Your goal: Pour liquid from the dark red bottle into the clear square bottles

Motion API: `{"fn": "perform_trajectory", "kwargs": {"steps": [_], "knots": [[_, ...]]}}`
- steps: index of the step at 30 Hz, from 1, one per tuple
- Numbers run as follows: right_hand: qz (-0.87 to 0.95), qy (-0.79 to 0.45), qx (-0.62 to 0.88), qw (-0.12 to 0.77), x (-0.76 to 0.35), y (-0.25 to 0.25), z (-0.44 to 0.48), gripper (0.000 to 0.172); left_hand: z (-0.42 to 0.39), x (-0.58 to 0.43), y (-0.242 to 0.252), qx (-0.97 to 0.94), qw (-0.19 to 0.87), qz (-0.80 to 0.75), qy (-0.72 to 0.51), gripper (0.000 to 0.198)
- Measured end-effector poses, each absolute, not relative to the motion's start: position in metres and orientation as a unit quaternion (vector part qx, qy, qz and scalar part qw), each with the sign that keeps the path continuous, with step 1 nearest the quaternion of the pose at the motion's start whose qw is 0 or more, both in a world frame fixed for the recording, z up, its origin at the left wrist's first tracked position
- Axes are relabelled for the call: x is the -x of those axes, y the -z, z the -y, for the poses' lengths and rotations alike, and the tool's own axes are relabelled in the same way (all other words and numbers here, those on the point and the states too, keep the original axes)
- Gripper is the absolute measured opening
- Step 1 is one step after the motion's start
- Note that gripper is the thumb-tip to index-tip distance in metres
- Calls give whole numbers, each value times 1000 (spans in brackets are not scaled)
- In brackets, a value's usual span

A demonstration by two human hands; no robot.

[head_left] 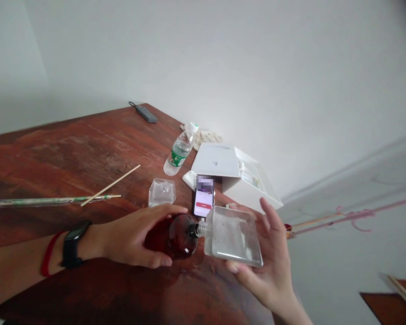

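My left hand (pixel 135 237) is wrapped round a dark red-brown round bottle (pixel 181 237), which lies tilted with its neck toward the right. In my right hand (pixel 270 253) is a clear square bottle (pixel 233 234), held on its side with its neck pointing left. The two bottle mouths meet, or nearly so, between the hands; whether liquid passes there cannot be made out. Just beyond my left hand stands another clear square container (pixel 161 192) on the wooden table (pixel 71 167).
A phone (pixel 203 202) with a lit screen lies beyond the bottles, near an open white box (pixel 216 160). Farther back are a water bottle (pixel 180 151), a cloth (pixel 208 137) and a grey device (pixel 145 113). Thin sticks (pixel 111 185) lie at left; strings (pixel 352 216) stretch at right.
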State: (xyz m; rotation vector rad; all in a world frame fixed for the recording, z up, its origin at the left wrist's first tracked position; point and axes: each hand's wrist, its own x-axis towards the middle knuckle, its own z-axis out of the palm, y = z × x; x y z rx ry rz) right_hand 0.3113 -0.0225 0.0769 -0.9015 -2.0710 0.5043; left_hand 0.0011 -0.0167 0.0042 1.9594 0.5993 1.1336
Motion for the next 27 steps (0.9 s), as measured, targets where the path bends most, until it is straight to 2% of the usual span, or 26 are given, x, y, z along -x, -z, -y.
{"fn": "perform_trajectory", "kwargs": {"steps": [4, 6, 15, 27], "knots": [[792, -243, 326, 455, -305, -75, 21, 79, 15, -2, -2, -769, 395, -236, -444, 85], [793, -242, 322, 456, -304, -75, 21, 74, 15, -2, 0, -765, 397, -244, -445, 86], [781, -270, 280, 488, -306, -74, 20, 71, 17, 1, 0, -792, 388, -267, -388, 89], [787, -278, 241, 495, -306, -73, 20, 74, 19, 2, -5, -799, 379, -264, -385, 84]]}}
